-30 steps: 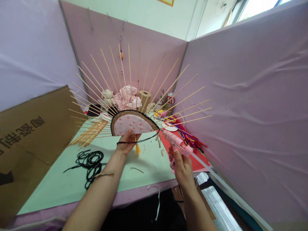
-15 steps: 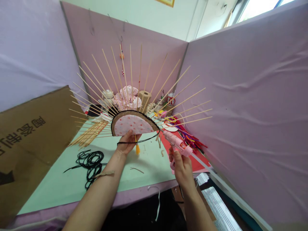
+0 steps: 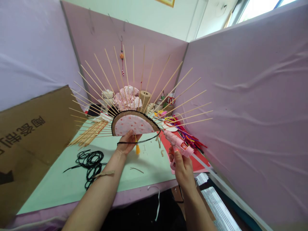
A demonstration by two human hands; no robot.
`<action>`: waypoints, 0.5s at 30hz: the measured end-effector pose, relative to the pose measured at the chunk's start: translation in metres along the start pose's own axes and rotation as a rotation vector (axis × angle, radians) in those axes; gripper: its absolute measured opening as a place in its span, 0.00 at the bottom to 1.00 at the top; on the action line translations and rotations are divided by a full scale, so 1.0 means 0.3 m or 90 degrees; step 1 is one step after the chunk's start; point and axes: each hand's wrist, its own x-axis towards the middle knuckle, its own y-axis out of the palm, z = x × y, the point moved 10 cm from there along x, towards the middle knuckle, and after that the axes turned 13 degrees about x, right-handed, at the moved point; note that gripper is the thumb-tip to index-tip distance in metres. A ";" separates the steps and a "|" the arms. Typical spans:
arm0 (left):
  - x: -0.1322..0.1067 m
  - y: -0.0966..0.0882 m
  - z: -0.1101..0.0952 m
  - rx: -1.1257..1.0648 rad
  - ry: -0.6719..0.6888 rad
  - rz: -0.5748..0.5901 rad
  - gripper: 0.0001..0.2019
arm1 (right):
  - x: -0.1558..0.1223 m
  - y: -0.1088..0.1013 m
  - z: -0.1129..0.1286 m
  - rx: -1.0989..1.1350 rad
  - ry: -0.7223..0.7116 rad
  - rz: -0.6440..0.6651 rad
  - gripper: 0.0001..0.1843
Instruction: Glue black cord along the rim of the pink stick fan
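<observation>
My left hand (image 3: 126,144) grips the bottom edge of a half-round fan piece (image 3: 133,124) covered in pink dotted cloth, held upright above the table. Several thin bamboo sticks (image 3: 154,89) radiate from its curved rim. A black cord (image 3: 139,141) runs along the rim and sags below it, with a small orange tassel (image 3: 137,149) hanging beside my palm. My right hand (image 3: 182,166) is wrapped round a pink glue gun (image 3: 177,145), whose nozzle touches the fan's right corner.
The pale green table (image 3: 72,183) holds a coil of black cord (image 3: 90,162), a bundle of loose sticks (image 3: 90,132), a twine spool (image 3: 145,98), pink cloth, scissors (image 3: 169,121) and coloured pipe cleaners (image 3: 190,139) on red paper. A cardboard sheet (image 3: 31,141) leans at left. Purple partitions surround the table.
The fan has tilted slightly to the right, so the stick tips shifted rightward. Both hands have stayed nearly in place.
</observation>
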 end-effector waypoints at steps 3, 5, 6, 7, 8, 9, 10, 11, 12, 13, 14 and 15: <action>-0.005 0.006 -0.001 0.005 -0.003 -0.006 0.07 | 0.005 0.003 -0.004 0.000 0.000 0.010 0.30; -0.008 0.009 -0.001 0.010 -0.004 -0.008 0.07 | 0.006 0.005 -0.008 0.008 0.009 0.013 0.30; -0.009 0.009 -0.001 0.012 -0.004 -0.010 0.08 | 0.006 0.006 -0.010 0.012 0.015 0.011 0.31; -0.009 0.009 -0.001 0.014 -0.004 -0.012 0.07 | 0.006 0.007 -0.010 0.016 0.019 0.009 0.31; -0.009 0.008 0.000 0.016 -0.004 -0.014 0.07 | 0.005 0.010 -0.008 0.017 0.020 0.009 0.31; -0.009 0.007 0.000 0.018 -0.004 -0.015 0.07 | 0.003 0.013 -0.004 0.016 0.017 0.008 0.31; -0.008 0.006 0.001 0.019 -0.003 -0.015 0.06 | 0.001 0.015 0.002 0.015 0.014 0.005 0.31; -0.008 0.006 0.001 0.020 -0.003 -0.014 0.06 | -0.001 0.015 0.008 0.013 0.009 -0.001 0.30; -0.007 0.006 0.002 0.020 -0.003 -0.012 0.06 | -0.003 0.014 0.012 0.013 0.006 -0.009 0.30; -0.007 0.006 0.001 0.020 -0.001 -0.011 0.06 | -0.005 0.014 0.015 0.014 0.006 -0.015 0.30; -0.006 0.007 0.000 0.019 0.000 -0.010 0.06 | -0.006 0.014 0.015 0.014 0.008 -0.016 0.30; -0.006 0.007 -0.001 0.019 0.002 -0.008 0.06 | -0.006 0.015 0.014 0.013 0.009 -0.014 0.30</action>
